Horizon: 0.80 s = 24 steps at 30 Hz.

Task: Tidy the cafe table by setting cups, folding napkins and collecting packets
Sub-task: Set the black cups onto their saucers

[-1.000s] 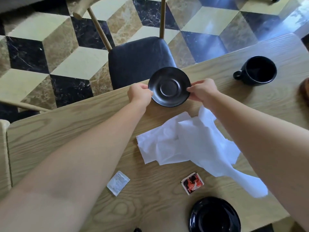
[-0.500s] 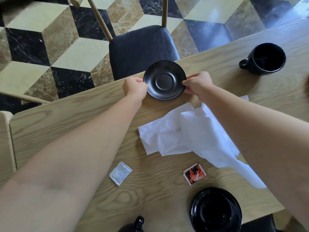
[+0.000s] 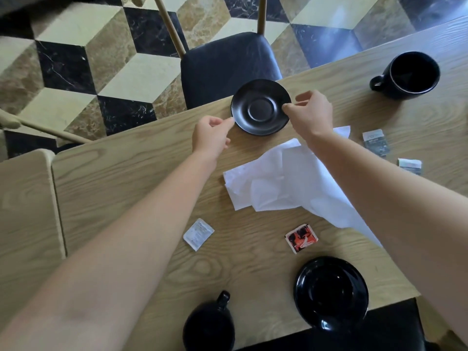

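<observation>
A matte black saucer (image 3: 260, 107) lies flat at the far edge of the wooden table (image 3: 126, 173). My left hand (image 3: 211, 135) sits just left of it, fingers loosely apart, index tip at the rim. My right hand (image 3: 312, 112) hovers at the right rim, thumb tip touching it, fingers spread. A crumpled white napkin (image 3: 273, 186) lies below the saucer, partly under my right forearm. One black mug (image 3: 411, 74) stands far right, another (image 3: 210, 325) at the near edge. A glossy black saucer (image 3: 331, 292) lies near right. On the table are a white packet (image 3: 198, 234) and a red packet (image 3: 301, 238).
Two grey packets (image 3: 376, 143) (image 3: 410, 166) lie right of the napkin. A dark-cushioned chair (image 3: 228, 64) stands behind the far saucer. Another wooden table (image 3: 25, 219) abuts on the left. The floor is patterned tile.
Both hands gripped the far saucer's rim while setting it near the table edge; now the grip has loosened and my left hand has drawn back slightly. The view shifted, showing more of the near side.
</observation>
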Each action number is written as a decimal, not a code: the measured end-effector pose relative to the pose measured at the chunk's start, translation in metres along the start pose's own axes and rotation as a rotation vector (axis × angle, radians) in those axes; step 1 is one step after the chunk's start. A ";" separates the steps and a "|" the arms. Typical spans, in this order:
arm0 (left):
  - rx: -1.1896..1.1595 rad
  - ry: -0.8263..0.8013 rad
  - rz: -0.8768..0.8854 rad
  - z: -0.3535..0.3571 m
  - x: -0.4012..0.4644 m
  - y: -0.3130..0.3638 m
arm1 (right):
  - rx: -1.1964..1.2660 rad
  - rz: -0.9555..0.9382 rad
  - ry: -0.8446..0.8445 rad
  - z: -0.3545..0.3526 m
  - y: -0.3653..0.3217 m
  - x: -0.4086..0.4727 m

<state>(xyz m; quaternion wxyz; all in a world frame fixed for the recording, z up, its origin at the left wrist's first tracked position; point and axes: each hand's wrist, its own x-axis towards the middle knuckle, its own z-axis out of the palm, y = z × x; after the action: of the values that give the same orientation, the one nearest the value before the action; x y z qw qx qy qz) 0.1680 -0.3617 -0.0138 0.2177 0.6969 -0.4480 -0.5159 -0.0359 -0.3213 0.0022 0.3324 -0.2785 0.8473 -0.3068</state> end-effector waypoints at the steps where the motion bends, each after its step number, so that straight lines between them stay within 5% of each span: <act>1: -0.020 -0.013 0.005 -0.004 -0.013 -0.007 | 0.017 -0.033 0.003 -0.001 0.000 -0.016; 7: -0.051 -0.105 0.022 -0.024 -0.091 -0.037 | 0.060 -0.223 -0.066 0.001 0.009 -0.117; 13: -0.019 -0.179 0.050 -0.055 -0.178 -0.080 | 0.092 -0.194 -0.205 0.006 0.050 -0.215; 19: 0.392 -0.099 0.019 -0.099 -0.238 -0.168 | -0.051 0.009 -0.500 0.026 0.133 -0.310; 24: 0.557 -0.282 -0.161 -0.108 -0.256 -0.204 | 0.024 0.323 -0.596 0.042 0.179 -0.371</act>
<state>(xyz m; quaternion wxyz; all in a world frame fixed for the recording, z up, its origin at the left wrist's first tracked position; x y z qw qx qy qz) 0.3319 -0.0586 0.0042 -0.0871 0.6847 -0.5411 -0.4805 0.1786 0.0322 -0.0033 0.6130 -0.2141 0.7424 -0.1653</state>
